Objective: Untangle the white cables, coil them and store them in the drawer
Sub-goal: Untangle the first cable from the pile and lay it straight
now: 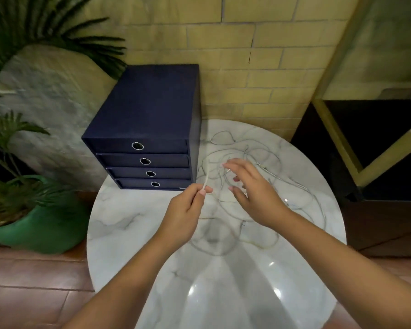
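Observation:
A tangle of thin white cables [266, 162] lies spread over the far right part of the round marble table [133, 233]. My left hand [185, 214] pinches one white cable end [205, 180] between thumb and forefinger, lifted above the table. Beside it, my right hand [252, 188] hovers over the tangle with its fingers spread and straight, holding nothing. A dark blue drawer unit [147, 129] with several drawers, all closed, stands at the table's far left; each front has a round metal pull.
A green pot [40, 224] with a palm plant stands on the floor at the left. A yellow brick wall runs behind the table. A dark frame with yellow edges [365, 150] stands at the right. The floor has reddish tiles.

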Demonstrator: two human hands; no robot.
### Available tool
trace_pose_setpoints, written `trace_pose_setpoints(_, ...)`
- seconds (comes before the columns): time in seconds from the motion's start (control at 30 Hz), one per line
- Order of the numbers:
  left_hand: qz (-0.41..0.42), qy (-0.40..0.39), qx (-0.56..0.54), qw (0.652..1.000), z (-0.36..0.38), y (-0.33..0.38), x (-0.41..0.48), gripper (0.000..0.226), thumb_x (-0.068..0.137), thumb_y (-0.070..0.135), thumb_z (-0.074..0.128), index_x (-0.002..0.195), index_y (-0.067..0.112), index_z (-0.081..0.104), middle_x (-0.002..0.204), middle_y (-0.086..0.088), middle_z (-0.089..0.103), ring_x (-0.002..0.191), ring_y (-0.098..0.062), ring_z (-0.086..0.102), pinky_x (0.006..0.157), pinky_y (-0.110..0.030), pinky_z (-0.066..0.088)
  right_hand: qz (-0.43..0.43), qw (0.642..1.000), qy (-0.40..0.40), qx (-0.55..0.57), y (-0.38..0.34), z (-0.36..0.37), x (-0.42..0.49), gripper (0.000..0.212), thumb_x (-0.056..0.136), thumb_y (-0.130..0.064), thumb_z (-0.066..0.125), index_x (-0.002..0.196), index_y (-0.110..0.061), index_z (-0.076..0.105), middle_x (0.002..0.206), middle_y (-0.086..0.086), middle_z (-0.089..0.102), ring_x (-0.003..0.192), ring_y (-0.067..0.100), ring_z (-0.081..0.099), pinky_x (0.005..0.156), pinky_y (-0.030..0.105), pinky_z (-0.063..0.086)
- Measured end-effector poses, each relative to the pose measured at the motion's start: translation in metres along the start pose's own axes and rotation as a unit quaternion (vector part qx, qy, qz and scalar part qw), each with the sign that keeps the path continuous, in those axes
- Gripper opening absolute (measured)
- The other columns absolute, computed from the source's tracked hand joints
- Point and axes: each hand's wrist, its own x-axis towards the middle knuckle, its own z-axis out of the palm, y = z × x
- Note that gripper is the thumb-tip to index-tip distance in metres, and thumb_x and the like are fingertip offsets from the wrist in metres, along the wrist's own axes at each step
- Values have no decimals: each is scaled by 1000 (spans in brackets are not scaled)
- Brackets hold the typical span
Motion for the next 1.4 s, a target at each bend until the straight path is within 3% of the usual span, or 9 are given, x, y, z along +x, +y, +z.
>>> trace_pose_setpoints(0.1,36,-32,11,999,6,19,-1,24,102,31,41,97,40,63,64,-1,44,61,-14,41,62,-29,39,-60,997,-44,-29,-7,-15,23,48,93,-12,54,137,-27,44,142,-7,41,127,10,40,104,23,35)
trace_pose_setpoints(0.2,62,-43,4,997,10,35,-4,21,101,29,44,98,35,64,65,0,41,62,-13,40,61,-28,37,-102,991,-53,-72,-6,-33,40,20,89,-10,58,107,-17,66,112,-2,65,104,23,55,95,37,43)
trace_pose_setpoints(0.27,56,-27,-8,998,7,41,-6,17,99,28,48,100,29,65,65,6,47,62,-8,46,63,-21,40,-112,989,-31,-93,-6,-50,46,12,88,-14,60,96,-16,70,98,-2,69,92,24,57,87,34,43)
trace_pose_setpoints(0.47,55,30,-61,996,-6,54,-5,21,94,12,58,109,27,59,84,5,70,80,-7,66,74,-16,50,-57,997,7,-50,-13,-103,50,11,89,-21,62,98,-19,69,84,-10,65,93,18,54,82,33,44)
trace_pose_setpoints(0.6,60,65,-73,993,-9,65,1,18,95,10,57,105,24,57,92,-1,72,78,-11,69,74,-20,54,-26,1000,18,-5,-15,-116,50,13,92,-24,59,100,-29,50,82,-4,61,76,17,59,72,41,49)
trace_pose_setpoints(0.83,43,40,-82,995,-5,84,9,15,98,6,50,105,15,59,93,-1,74,72,-9,67,65,-23,54,-151,987,42,-26,-35,-106,40,13,91,-13,59,103,-15,58,93,-6,58,78,8,52,72,25,43)
trace_pose_setpoints(1.17,61,3,115,992,-29,92,10,23,100,14,46,102,27,65,88,18,72,64,1,54,69,-23,50,-251,951,18,-181,-36,-110,38,6,85,-13,65,90,-16,67,87,-3,61,75,18,59,58,31,48)
trace_pose_setpoints(1.3,91,-10,192,977,-40,93,15,25,101,17,45,102,27,68,86,19,71,81,-14,63,75,-33,51,-222,968,-21,-111,-37,-108,36,6,87,-12,64,91,-15,69,86,-6,60,79,11,56,68,26,47)
trace_pose_setpoints(1.4,136,9,285,949,-41,90,18,25,101,19,44,100,26,68,86,21,66,87,-7,55,79,-27,42,-149,987,-54,-4,-43,-108,35,6,89,-10,62,90,-11,68,81,-10,55,77,2,49,70,14,38)
